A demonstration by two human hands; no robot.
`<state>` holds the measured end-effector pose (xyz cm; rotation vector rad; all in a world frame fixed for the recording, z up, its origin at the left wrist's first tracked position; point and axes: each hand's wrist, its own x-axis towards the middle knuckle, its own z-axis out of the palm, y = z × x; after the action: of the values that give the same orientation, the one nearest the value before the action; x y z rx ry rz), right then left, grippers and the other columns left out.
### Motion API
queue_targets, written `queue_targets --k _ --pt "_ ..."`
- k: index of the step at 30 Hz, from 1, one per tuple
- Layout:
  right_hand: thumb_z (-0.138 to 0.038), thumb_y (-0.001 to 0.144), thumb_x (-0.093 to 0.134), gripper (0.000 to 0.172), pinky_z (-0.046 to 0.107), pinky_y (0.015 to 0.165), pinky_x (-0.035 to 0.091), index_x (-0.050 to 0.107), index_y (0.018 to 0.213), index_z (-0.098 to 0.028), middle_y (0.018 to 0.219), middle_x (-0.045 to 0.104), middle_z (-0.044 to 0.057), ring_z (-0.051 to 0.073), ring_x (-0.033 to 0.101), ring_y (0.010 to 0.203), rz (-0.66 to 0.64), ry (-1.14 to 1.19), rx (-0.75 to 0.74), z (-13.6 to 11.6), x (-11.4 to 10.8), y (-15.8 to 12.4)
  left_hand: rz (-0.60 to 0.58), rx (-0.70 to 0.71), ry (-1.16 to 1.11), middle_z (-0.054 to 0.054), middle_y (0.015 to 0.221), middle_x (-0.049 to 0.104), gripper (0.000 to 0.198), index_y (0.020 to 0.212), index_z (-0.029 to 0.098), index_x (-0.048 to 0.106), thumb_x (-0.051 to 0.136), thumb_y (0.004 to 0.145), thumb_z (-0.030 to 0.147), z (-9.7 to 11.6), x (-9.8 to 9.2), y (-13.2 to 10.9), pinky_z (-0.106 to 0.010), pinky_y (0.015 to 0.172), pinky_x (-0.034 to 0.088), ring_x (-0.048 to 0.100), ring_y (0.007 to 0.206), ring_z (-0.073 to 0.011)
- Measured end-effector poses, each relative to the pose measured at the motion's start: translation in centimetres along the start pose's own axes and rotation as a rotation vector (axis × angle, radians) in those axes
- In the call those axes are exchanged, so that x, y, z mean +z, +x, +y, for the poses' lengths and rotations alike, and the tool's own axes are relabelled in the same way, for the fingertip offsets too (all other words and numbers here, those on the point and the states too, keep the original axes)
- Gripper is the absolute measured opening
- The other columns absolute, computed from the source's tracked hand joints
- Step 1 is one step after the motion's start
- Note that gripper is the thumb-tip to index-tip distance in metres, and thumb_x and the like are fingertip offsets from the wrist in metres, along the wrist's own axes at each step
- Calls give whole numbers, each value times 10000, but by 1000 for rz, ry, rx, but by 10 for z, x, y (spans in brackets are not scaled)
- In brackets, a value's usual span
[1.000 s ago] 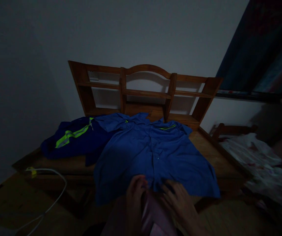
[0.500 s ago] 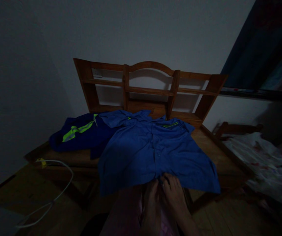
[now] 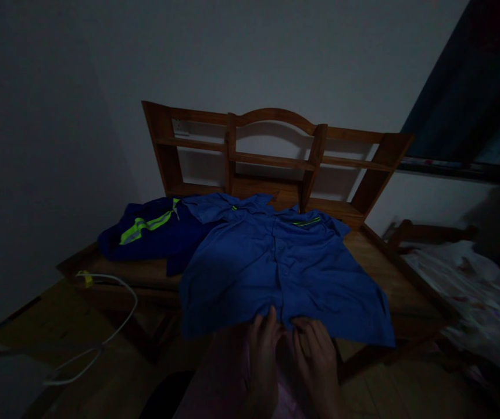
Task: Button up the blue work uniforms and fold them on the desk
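A bright blue short-sleeved shirt (image 3: 276, 273) lies spread front-up on a wooden desk (image 3: 376, 267), its hem hanging over the near edge. My left hand (image 3: 262, 355) and my right hand (image 3: 315, 355) sit close together at the middle of that hem, fingers curled and pinching the cloth where the button strip ends. A darker blue garment with a yellow-green reflective stripe (image 3: 145, 230) lies bunched at the shirt's left shoulder. Pink cloth shows below my hands.
A wooden shelf unit (image 3: 271, 160) stands at the back of the desk against the wall. A white cable (image 3: 114, 326) hangs off the desk's left corner to the floor. A bed with pale patterned bedding (image 3: 463, 285) is on the right.
My two hands drew together at the middle of the shirt's hem and closed on it. The view shifted slightly, so the desk sits a little further right and higher.
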<state>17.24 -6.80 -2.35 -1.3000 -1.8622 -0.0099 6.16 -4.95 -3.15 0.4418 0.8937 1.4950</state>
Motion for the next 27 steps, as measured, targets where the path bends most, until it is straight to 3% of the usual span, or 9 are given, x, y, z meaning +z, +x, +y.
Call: queue_targets --k 6,12,16,20,27 --pt "-262 886 465 156 305 768 444 574 984 -207 950 593 65 194 558 894 71 174 235 -12 -30 30 -31 -42 -118 -127 1025 634 569 1089 194 505 677 661 527 16 6 -6 -410 855 495 658 913 -266" --pt "-287 876 490 182 264 742 450 614 973 -196 901 619 39 171 575 847 -159 334 284 -22 -59 73 -133 45 75 -108 1015 659 337 947 154 623 706 696 364 32 15 -12 -329 875 473 615 1002 -244" --pt "-318 873 497 222 269 747 459 627 994 -186 895 623 45 178 582 856 -212 397 289 -20 -59 73 -157 89 230 -92 916 688 267 862 120 673 675 728 352 37 13 -11 -298 800 490 627 900 -218" --pt "-345 870 505 236 273 747 466 640 988 -192 877 625 45 179 586 844 -266 423 287 -19 -56 67 -145 73 223 -88 827 699 253 781 113 687 710 681 344 42 13 -7 -302 756 510 645 822 -216" --pt "-319 880 487 226 255 723 464 644 987 -196 856 619 47 167 581 811 -229 411 276 -28 -57 64 -106 195 416 -39 681 658 243 671 125 631 663 724 360 40 15 -2 -251 644 478 609 700 -172"
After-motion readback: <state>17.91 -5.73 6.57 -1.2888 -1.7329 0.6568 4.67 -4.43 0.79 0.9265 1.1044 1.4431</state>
